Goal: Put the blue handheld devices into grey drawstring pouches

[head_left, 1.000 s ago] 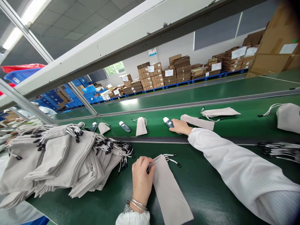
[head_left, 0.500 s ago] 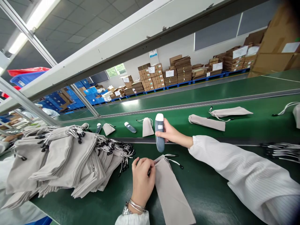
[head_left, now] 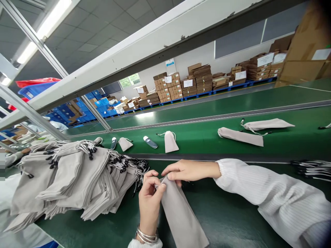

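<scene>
A long light-grey drawstring pouch lies on the green worktop in front of me, mouth end away from me. My left hand pinches the left edge of its mouth between thumb and fingers. At the same end, my right hand has its thumb on top of the cloth and its fingers curled at the opening. The grey-blue handheld device with a white end, seen earlier in the right hand, is out of sight now; whether it is inside the pouch cannot be made out.
To the left lies a large heap of grey pouches with black-tipped cords. On the green belt beyond are a device, a short pouch and a long pouch. More cords lie at right; a metal beam crosses above.
My right hand has come down from above the belt to the pouch mouth, and the device has gone from view. Pouches and devices on the belt have shifted right.
</scene>
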Available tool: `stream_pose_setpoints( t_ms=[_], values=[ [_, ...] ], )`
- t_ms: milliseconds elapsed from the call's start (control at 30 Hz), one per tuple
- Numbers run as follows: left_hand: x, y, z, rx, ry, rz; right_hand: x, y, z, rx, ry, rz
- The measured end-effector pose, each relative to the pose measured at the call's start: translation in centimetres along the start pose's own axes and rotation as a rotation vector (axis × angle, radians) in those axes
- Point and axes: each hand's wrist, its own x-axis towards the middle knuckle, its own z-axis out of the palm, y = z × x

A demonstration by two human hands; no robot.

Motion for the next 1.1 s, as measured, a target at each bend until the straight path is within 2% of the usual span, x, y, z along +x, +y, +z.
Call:
stream_pose_setpoints(
  t_ms=[67,133,267,333,400,433,500,633,700,767,800,833,1000,1033,1100],
  values=[
    [0.1,0.2,-0.3,-0.034,0.016,-0.034,-0.6,-0.7,-0.8,-0.102,-0.057,0.029],
    [0.3,0.8,-0.9,-0.11,0.032,-0.077,-1.5,-1.4,-2.3,-0.215,-0.112,-0.034],
    [1.0,2.3,-2.2,-0.304,0.199,-0.11,-4.0,-2.7,-6.5,-0.134,-0.287,-0.172],
    [1.1,2.4,-2.4,-0.326,0.223,-0.117,-5.3,-3.2,-8.1,-0.079,-0.258,-0.133],
    [1.1,1.8,-2.1,-0.203,0.157,-0.128,-6.4,-3.6,-9.1,-0.012,-0.169,-0.076],
    [1.0,1.4,-1.8,-0.097,0.103,-0.131,-7.0,-3.7,-9.4,0.04,-0.099,-0.061],
    [0.8,0.5,-1.2,0.114,-0.003,-0.124,-7.9,-3.9,-9.8,0.167,0.14,-0.09],
    [0.6,-0.7,-0.1,0.268,-0.126,-0.112,-9.0,-4.3,-10.5,0.303,0.785,-0.209],
    [0.5,-1.0,0.3,0.35,-0.193,-0.066,-8.8,-4.3,-10.7,0.158,1.067,-0.198],
    [0.3,-1.2,0.7,0.477,-0.283,0.011,-7.8,-3.9,-10.5,-0.102,1.211,-0.147],
    [0.2,-1.2,0.8,0.552,-0.328,0.044,-7.0,-3.5,-10.2,-0.232,1.2,-0.119],
    [0.1,-1.2,0.9,0.625,-0.368,0.067,-6.1,-2.9,-9.6,-0.34,1.129,-0.094],
    [-0.5,-0.7,1.2,0.821,-0.455,0.078,-0.7,1.6,-4.6,-0.596,0.428,-0.02],
    [-0.6,-0.5,1.2,0.833,-0.46,0.081,0.1,2.5,-3.5,-0.616,0.316,0.003],
    [-0.6,-0.2,1.2,0.847,-0.464,0.086,1.4,4.2,-1.7,-0.636,0.176,0.047]
  ],
)
